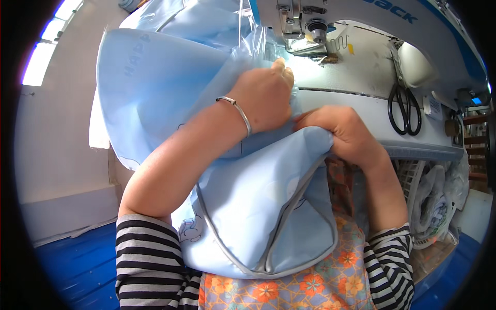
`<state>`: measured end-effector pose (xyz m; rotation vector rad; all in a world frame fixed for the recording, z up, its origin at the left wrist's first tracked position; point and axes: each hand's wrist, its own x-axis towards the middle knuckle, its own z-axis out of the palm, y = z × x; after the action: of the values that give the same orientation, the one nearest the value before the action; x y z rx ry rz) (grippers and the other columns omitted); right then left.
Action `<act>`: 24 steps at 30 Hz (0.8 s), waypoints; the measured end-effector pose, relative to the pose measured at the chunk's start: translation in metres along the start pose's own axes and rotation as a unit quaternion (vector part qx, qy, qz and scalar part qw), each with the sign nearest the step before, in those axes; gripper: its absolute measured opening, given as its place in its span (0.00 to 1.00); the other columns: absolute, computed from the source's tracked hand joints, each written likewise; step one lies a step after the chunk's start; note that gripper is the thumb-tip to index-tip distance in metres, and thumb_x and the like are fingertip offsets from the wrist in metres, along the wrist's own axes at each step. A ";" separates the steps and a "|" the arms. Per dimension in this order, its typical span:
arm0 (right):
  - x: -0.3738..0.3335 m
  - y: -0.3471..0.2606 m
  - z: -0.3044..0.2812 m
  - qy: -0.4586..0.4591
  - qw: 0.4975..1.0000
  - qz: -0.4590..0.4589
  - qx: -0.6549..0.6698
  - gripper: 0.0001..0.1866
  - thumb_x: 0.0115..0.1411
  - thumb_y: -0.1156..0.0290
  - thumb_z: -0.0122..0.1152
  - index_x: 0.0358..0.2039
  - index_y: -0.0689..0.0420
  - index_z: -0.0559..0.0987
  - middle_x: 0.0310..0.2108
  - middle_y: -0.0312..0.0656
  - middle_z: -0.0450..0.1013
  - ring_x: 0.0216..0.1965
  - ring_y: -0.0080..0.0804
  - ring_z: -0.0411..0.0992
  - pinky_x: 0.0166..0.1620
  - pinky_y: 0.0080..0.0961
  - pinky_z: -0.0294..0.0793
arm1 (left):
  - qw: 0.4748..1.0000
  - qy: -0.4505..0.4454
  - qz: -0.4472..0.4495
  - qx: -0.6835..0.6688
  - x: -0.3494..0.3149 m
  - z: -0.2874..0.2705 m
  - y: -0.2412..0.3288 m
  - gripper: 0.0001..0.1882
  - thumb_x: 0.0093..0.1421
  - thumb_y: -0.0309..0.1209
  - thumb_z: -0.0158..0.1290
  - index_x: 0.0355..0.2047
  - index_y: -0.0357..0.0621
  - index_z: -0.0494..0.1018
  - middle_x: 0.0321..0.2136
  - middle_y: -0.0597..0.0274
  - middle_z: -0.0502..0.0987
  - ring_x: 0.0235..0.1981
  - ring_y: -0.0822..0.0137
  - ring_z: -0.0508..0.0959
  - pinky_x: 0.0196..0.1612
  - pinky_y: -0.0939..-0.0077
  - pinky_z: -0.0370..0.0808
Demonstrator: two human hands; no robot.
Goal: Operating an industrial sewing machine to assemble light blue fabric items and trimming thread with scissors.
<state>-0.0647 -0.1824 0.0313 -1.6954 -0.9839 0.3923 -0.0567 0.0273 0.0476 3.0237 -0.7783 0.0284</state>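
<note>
A large piece of light-blue fabric (243,181) with grey piping spreads over the table's left part and hangs down across my lap. My left hand (266,95), a silver bangle at its wrist, lies on the fabric just before the sewing machine's needle area (310,39). Its fingers are curled over the fabric edge beside some clear plastic film (253,49). Closer to me and to the right, my right hand (341,129) grips a bunched fold of the same fabric. Its fingertips are partly hidden by the cloth.
The sewing machine's arm (372,15) reaches across the upper right. Black-handled scissors (405,111) rest on the white table (346,106) at the right. Below the table edge, a white plastic basket (411,191) holds bags and scraps. A pale wall (62,139) stands at the left.
</note>
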 end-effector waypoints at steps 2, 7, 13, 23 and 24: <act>0.003 0.000 -0.009 -0.016 0.999 0.032 -0.019 0.12 0.56 0.68 0.58 0.34 0.66 0.79 0.35 0.50 0.78 0.42 0.42 0.77 0.48 0.32 0.74 | 1.000 0.014 -0.005 0.009 0.001 0.003 0.002 0.22 0.53 0.30 0.47 0.46 0.29 0.71 0.50 0.33 0.71 0.36 0.51 0.81 0.39 0.66 0.78; 0.008 0.002 -0.022 -0.027 0.998 0.051 0.001 0.12 0.55 0.68 0.59 0.33 0.66 0.79 0.34 0.49 0.78 0.42 0.42 0.76 0.49 0.33 0.73 | 0.999 0.048 0.001 0.000 0.007 0.011 0.004 0.19 0.53 0.30 0.47 0.42 0.29 0.72 0.44 0.36 0.74 0.34 0.54 0.80 0.37 0.67 0.78; 0.012 0.011 -0.022 -0.007 0.999 0.041 -0.018 0.12 0.56 0.68 0.59 0.34 0.65 0.80 0.37 0.49 0.78 0.43 0.42 0.76 0.52 0.34 0.73 | 0.994 0.105 0.014 -0.026 0.006 0.016 -0.009 0.12 0.53 0.26 0.46 0.35 0.35 0.74 0.37 0.48 0.76 0.34 0.55 0.79 0.38 0.65 0.77; 0.022 0.023 -0.034 -0.022 0.955 -0.148 -0.256 0.14 0.47 0.84 0.58 0.37 0.63 0.79 0.43 0.49 0.77 0.48 0.45 0.75 0.52 0.35 0.74 | 0.972 0.186 0.125 0.063 0.013 0.015 -0.029 0.04 0.52 0.29 0.51 0.27 0.46 0.74 0.27 0.67 0.75 0.35 0.65 0.75 0.39 0.72 0.72; 0.024 0.026 -0.036 -0.022 0.955 -0.148 -0.255 0.14 0.47 0.84 0.58 0.37 0.63 0.79 0.43 0.49 0.77 0.48 0.45 0.75 0.52 0.35 0.74 | 0.966 0.209 0.139 0.065 0.015 0.015 -0.033 0.04 0.51 0.29 0.51 0.26 0.47 0.74 0.26 0.67 0.75 0.35 0.66 0.75 0.39 0.73 0.72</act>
<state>-0.0147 -0.1886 0.0264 -1.9554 -1.4375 -0.0308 -0.0274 0.0482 0.0321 2.8294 -1.1730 0.7195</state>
